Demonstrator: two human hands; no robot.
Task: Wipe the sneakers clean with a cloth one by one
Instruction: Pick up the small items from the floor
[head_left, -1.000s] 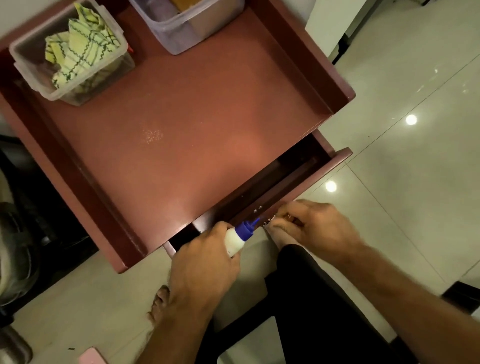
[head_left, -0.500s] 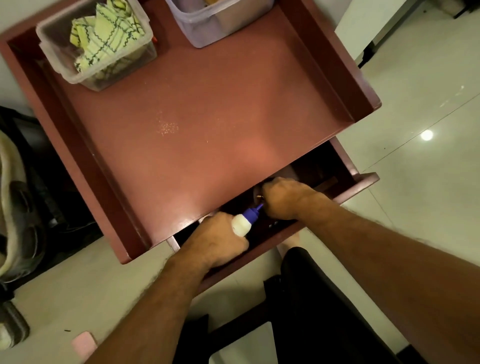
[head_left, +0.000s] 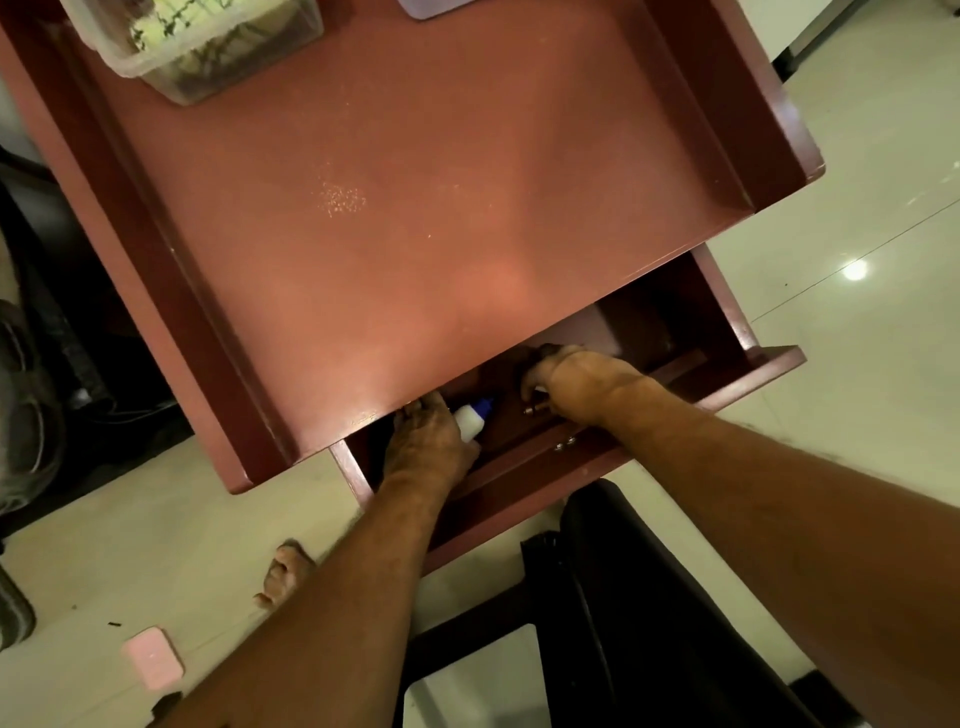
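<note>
My left hand (head_left: 428, 441) grips a small white bottle with a blue cap (head_left: 471, 417) at the left end of the open drawer (head_left: 727, 387), under the front edge of the red-brown table (head_left: 395, 218). My right hand (head_left: 576, 382) reaches inside the drawer with its fingers curled; what they hold is hidden. A yellow-green checked cloth (head_left: 171, 21) lies in a clear plastic box (head_left: 208, 57) at the table's far left. A worn grey sneaker (head_left: 26, 415) shows at the left edge of the view.
A second clear container (head_left: 436, 8) sits at the table's far edge. On the tiled floor lie a pink object (head_left: 152, 657) and my bare foot (head_left: 283, 571). A black chair (head_left: 623, 597) stands below the drawer. A dark shoe tip (head_left: 13, 613) shows at lower left.
The drawer has been pulled further out. Both hands have moved from its front edge into it, the left still holding the bottle. The view has shifted closer to the table.
</note>
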